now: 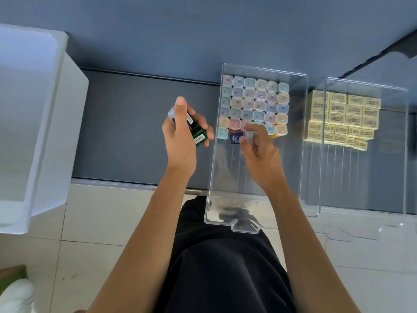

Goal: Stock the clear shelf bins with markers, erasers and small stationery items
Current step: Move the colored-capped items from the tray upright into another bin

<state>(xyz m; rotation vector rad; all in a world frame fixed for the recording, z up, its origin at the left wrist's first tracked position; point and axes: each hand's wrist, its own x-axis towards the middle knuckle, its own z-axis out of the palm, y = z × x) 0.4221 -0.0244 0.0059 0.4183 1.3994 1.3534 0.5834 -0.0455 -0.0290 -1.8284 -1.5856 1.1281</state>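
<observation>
Inside the clear bin, pinching a dark blue marker in the right hand grip, against the front row of pastel-capped markers; just left of the bin, clutching green and purple markers in the left hand grip; right of it, yellow erasers

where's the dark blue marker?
Head view, right of centre: dark blue marker in the clear bin, front row of the pastel-capped markers, by the thumb of the right hand; the left hand holds a green marker.
</observation>
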